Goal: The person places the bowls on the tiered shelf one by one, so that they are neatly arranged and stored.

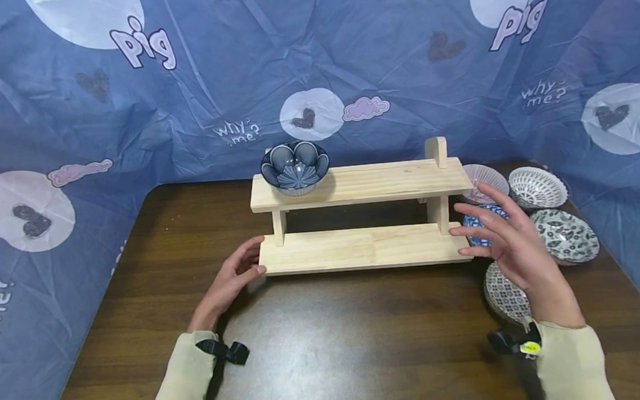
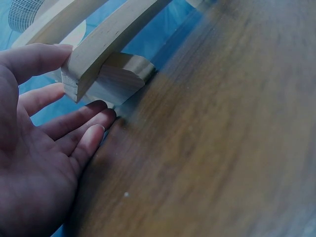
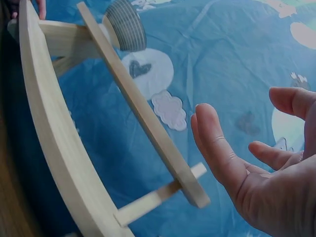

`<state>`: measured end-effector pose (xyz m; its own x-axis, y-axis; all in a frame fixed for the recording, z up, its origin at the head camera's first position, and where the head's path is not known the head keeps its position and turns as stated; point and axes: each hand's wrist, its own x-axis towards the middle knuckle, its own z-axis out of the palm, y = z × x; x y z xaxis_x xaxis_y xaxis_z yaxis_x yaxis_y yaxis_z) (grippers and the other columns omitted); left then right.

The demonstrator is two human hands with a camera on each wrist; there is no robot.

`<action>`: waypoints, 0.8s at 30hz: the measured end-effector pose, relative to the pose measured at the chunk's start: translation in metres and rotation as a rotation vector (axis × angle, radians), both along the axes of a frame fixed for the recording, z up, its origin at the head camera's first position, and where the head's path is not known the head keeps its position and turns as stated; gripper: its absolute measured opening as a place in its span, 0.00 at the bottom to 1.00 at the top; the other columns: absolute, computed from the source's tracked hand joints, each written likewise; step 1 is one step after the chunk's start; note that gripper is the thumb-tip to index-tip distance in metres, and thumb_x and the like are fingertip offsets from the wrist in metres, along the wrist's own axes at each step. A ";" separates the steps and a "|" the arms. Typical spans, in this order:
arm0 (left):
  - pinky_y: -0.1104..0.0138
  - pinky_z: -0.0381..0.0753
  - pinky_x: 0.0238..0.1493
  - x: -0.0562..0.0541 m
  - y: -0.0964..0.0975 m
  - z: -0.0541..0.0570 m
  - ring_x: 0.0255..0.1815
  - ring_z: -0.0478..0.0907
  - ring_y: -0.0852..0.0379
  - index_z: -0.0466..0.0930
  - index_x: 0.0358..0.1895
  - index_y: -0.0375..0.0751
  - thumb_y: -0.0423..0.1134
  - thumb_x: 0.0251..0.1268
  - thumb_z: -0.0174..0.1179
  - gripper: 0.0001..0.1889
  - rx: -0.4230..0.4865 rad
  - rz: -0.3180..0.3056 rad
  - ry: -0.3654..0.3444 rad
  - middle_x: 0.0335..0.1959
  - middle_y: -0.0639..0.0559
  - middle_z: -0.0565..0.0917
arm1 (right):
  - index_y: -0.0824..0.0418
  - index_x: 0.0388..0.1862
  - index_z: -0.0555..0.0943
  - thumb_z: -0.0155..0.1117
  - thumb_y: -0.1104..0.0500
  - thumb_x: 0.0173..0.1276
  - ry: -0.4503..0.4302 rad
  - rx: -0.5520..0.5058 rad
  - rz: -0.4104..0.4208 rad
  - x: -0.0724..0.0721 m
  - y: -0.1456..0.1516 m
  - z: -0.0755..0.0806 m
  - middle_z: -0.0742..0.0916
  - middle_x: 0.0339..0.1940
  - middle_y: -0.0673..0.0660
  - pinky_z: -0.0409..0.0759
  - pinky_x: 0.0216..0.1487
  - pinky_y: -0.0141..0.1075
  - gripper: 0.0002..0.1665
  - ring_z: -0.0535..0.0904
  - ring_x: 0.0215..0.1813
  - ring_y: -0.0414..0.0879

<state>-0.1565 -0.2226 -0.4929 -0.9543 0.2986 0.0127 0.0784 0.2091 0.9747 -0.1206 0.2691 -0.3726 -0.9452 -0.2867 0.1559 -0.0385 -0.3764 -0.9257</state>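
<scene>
A two-tier pale wooden shelf rack (image 1: 357,249) stands on the table. My left hand (image 1: 233,280) is at the left end of its lower board, thumb by the front corner and index finger by the back one. In the left wrist view, the thumb and index finger of that hand (image 2: 44,133) touch the board's end, the other fingers loosely bent. My right hand (image 1: 515,242) hovers at the rack's right end, fingers spread and holding nothing. A dark blue petal-patterned bowl (image 1: 295,167) sits on the upper board's left part.
Right of the rack are several patterned bowls: a pinkish striped one (image 1: 486,180), a white one with dark dashes (image 1: 538,188), a leaf-patterned one (image 1: 565,237), a blue-and-white one (image 1: 474,221) partly hidden, and a grey geometric one (image 1: 505,292). Blue printed cloth (image 1: 205,65) surrounds the table.
</scene>
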 end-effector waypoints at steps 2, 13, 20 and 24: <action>0.77 0.73 0.56 0.000 0.000 0.000 0.58 0.73 0.66 0.60 0.75 0.37 0.31 0.70 0.58 0.32 -0.003 0.002 -0.004 0.67 0.28 0.72 | 0.52 0.77 0.57 0.37 0.67 0.81 -0.009 -0.005 -0.017 0.004 0.006 -0.002 0.85 0.61 0.54 0.88 0.39 0.42 0.29 0.89 0.50 0.50; 0.77 0.72 0.57 -0.001 0.000 0.000 0.58 0.72 0.65 0.60 0.75 0.37 0.32 0.70 0.58 0.32 -0.004 0.005 -0.020 0.68 0.28 0.72 | 0.54 0.77 0.55 0.32 0.69 0.81 -0.023 -0.137 -0.014 0.023 0.033 -0.012 0.84 0.63 0.58 0.87 0.42 0.45 0.29 0.88 0.52 0.54; 0.77 0.72 0.56 0.000 0.000 -0.001 0.57 0.73 0.68 0.60 0.75 0.37 0.31 0.69 0.58 0.32 0.006 0.007 -0.012 0.67 0.28 0.72 | 0.55 0.77 0.58 0.28 0.71 0.81 -0.006 -0.217 0.017 0.031 0.049 -0.019 0.83 0.64 0.61 0.87 0.44 0.48 0.30 0.87 0.54 0.58; 0.77 0.72 0.56 0.000 0.000 0.000 0.57 0.73 0.68 0.60 0.75 0.37 0.31 0.69 0.58 0.32 0.007 0.009 -0.011 0.67 0.27 0.72 | 0.56 0.77 0.58 0.26 0.71 0.81 -0.004 -0.240 0.027 0.037 0.061 -0.027 0.83 0.64 0.62 0.86 0.46 0.49 0.31 0.87 0.55 0.59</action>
